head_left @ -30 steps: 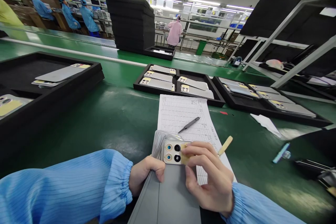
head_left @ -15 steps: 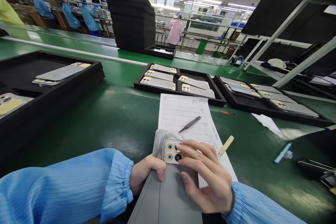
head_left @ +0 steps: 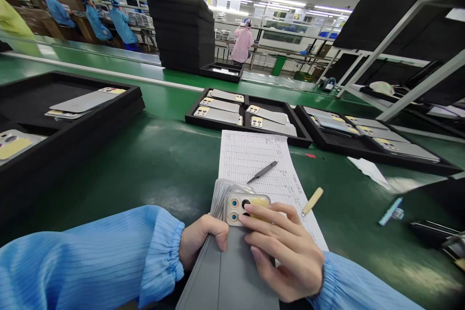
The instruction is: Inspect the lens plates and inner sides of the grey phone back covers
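Observation:
A fanned stack of thin grey panels [head_left: 234, 271] rises from the bottom edge, the top one bearing a pale camera block [head_left: 233, 209] with round lens rings and a yellow patch. My left hand [head_left: 205, 240] grips the stack's left side, thumb bent over the top. Resting on the camera block are the fingertips of my right hand [head_left: 286, 247], whose fingers are spread and grasp nothing. Beneath the stack's far end lies a printed form [head_left: 250, 155], with dark tweezers [head_left: 263, 172] on it. A cream-handled tool [head_left: 313, 201] sits by the form's right edge.
Black trays [head_left: 250, 131] of similar panels stand beyond the form, another [head_left: 381, 155] at right and one [head_left: 94, 121] at left. A tall black stack [head_left: 181, 29] is behind. White paper [head_left: 368, 172] and a light-blue item [head_left: 390, 211] lie right. Several people work in the background.
My right hand has shifted its fingers slightly down on the camera block, uncovering the upper right lens ring and more of the yellow patch. My left hand keeps its grip.

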Demonstrator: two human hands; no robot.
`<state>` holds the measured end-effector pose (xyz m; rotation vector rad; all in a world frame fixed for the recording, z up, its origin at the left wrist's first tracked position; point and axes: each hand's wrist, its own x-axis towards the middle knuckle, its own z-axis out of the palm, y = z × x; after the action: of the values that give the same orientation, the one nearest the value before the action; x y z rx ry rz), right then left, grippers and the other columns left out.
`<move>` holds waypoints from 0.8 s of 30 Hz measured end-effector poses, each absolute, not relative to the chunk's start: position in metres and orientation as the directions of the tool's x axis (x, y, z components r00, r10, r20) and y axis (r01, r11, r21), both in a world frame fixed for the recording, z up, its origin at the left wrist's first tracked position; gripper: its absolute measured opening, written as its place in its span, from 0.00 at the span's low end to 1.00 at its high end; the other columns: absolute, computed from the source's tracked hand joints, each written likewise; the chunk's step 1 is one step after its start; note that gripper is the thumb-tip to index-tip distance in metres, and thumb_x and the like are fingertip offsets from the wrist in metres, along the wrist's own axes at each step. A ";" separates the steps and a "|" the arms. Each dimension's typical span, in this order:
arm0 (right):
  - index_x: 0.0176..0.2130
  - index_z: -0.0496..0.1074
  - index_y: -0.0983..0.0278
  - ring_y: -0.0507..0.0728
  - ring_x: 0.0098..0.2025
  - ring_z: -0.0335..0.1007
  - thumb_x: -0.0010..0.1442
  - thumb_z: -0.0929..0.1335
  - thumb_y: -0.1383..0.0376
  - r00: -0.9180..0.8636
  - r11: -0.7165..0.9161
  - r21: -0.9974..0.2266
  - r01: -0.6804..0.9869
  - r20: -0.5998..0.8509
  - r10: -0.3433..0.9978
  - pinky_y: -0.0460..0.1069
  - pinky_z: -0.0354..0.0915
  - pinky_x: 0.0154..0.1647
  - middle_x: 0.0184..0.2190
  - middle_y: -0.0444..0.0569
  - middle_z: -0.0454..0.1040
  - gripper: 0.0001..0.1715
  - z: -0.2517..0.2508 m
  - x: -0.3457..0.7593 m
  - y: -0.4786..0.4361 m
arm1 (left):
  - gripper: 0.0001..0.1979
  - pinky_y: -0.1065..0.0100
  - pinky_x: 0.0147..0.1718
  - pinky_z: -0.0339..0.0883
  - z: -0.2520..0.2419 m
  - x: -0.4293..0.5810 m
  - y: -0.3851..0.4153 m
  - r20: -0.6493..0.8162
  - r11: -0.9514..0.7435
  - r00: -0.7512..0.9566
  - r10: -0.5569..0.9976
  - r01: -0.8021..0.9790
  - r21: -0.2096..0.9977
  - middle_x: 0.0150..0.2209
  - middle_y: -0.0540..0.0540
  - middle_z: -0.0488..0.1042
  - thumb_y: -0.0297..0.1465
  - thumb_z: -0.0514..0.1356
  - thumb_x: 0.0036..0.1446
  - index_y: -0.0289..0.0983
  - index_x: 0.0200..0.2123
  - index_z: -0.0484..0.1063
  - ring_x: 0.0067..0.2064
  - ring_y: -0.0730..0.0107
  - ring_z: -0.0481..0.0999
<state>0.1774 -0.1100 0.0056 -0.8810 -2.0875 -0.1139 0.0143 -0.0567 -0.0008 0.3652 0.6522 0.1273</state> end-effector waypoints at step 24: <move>0.35 0.55 0.61 0.52 0.26 0.59 0.50 0.67 0.61 0.114 0.228 -0.808 0.543 0.341 0.933 0.48 0.62 0.25 0.25 0.41 0.59 0.16 0.000 0.178 -0.098 | 0.25 0.65 0.28 0.63 -0.002 0.013 -0.057 -0.519 0.820 0.749 0.413 -0.058 0.569 0.21 0.47 0.73 0.23 0.55 0.31 0.30 0.39 0.70 0.23 0.68 0.70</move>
<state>0.1782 -0.0980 -0.0005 -1.4365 -1.5515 0.5159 0.0129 -0.0567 -0.0020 0.5588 0.6823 0.2721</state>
